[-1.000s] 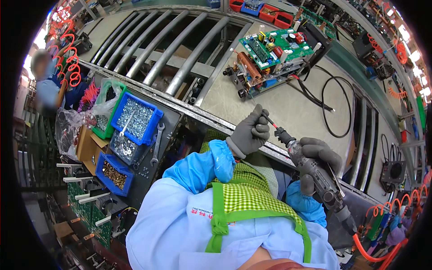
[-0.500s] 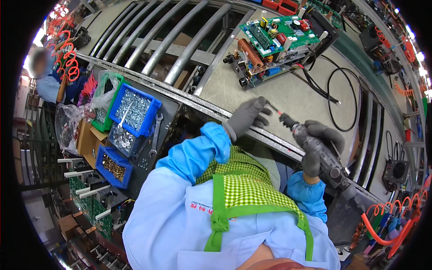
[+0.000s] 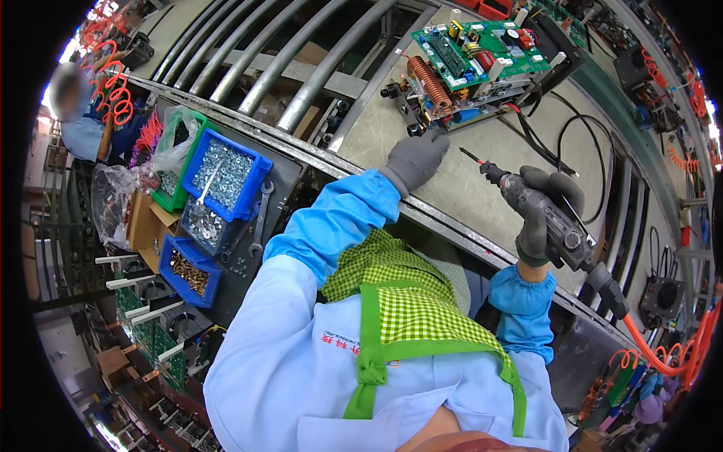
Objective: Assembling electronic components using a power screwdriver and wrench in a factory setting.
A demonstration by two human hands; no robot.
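Note:
My gloved left hand (image 3: 416,162) reaches to the near edge of an electronic assembly, its fingers drawn together beside the frame below the copper coil (image 3: 428,84). What sits between those fingertips, if anything, is hidden. A green circuit board (image 3: 482,59) with raised components tops the assembly. In my gloved right hand (image 3: 556,192) is a dark power screwdriver (image 3: 566,239), gripped around its body. Its thin bit (image 3: 471,155) points up and left toward the assembly, apart from it. An orange hose (image 3: 649,355) runs from the tool's rear end.
Black cables (image 3: 584,124) loop over the worktop right of the assembly. Conveyor rollers (image 3: 282,64) lie at the far left. Blue bins of washers (image 3: 224,175) and brass-coloured fasteners (image 3: 188,275) stand left, beside a wrench (image 3: 262,215). Another person (image 3: 83,124) is at the far left.
My left hand has moved up and forward to the assembly's near edge, its fingers drawing together. The screwdriver has shifted slightly right in my right hand, its bit now clear of my left hand.

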